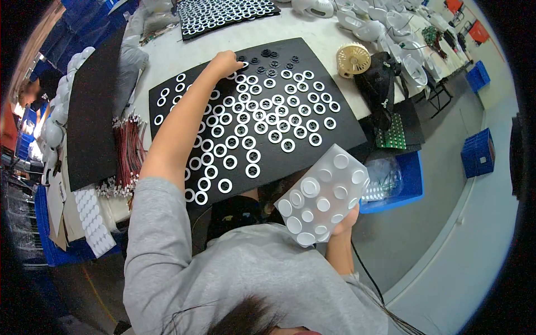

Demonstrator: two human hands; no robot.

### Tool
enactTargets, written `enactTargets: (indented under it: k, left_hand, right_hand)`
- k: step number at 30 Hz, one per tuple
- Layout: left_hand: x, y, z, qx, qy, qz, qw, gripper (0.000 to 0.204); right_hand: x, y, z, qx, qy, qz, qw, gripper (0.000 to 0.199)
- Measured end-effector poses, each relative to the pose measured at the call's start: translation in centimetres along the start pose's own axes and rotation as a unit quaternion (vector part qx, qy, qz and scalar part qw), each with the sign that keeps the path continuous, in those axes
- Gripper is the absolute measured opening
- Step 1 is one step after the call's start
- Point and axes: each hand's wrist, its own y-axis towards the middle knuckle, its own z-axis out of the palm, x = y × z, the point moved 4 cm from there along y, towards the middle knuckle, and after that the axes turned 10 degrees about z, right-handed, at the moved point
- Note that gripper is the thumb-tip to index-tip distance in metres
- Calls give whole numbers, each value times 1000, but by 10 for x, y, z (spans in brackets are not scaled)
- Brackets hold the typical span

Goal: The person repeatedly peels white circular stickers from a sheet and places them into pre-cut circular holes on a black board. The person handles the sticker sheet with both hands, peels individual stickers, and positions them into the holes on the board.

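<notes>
Left hand [226,62] reaches to the far edge of the black mat [329,139], fingers pinched over a ring among the dark rings [272,62]; whether it grips one I cannot tell. White rings [254,125] lie in rows across the mat on the worktop [312,30]. Right hand [340,226], near the body, grasps a clear sticker sheet [322,195] of white discs, tilted.
</notes>
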Motion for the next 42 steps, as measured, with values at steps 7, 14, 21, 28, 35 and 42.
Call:
enactTargets:
  k: [7,14,21,28,35,42]
  left_hand:
    - [-64,-51,-35,-135,-80,79,984,26]
    - [-164,-219,-52,93,-412,227,877,17]
    - [-158,-278,-39,-78,-534,199,818,18]
    - [-140,-299,-14,-98,-668,130,726,17]
    - [-125,-311,-24,-189,-720,140,653,15]
    - [-132,-314,-41,-46,-671,173,720,11]
  right_hand:
    - [-4,4,6,18,14,24,999,43]
    - [-15,17,10,6,-22,57,998,43]
    - [-34,31,20,13,-102,61,993,42]
    - [-41,31,35,-14,-231,-35,972,41]
    - [-61,33,64,80,-211,53,973,45]
    - [-86,42,64,-102,-394,134,904,41]
